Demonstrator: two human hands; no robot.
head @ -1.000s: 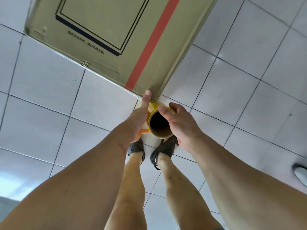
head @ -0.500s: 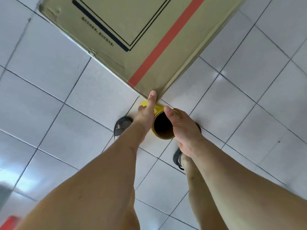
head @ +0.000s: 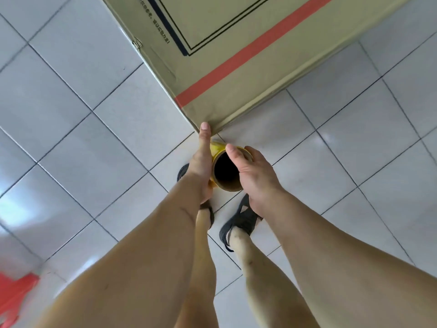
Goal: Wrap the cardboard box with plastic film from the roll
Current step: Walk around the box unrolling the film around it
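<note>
Just below the near corner of the cardboard box (head: 236, 67), the roll (head: 225, 170) of film is held upright between both hands, its dark hollow core facing the camera and a yellow rim showing at its far edge. The left hand (head: 201, 166) grips the roll's left side, thumb stretched straight up so its tip touches the box corner. The right hand (head: 256, 176) wraps the right side, thumb curled over the core's top edge. The box, marked with a red stripe (head: 250, 50) and black printed lines, stands on the white tiled floor (head: 82, 114). Dark sandals (head: 238, 221) show beneath the hands, and a red object (head: 14, 294) sits at the lower left edge.
</note>
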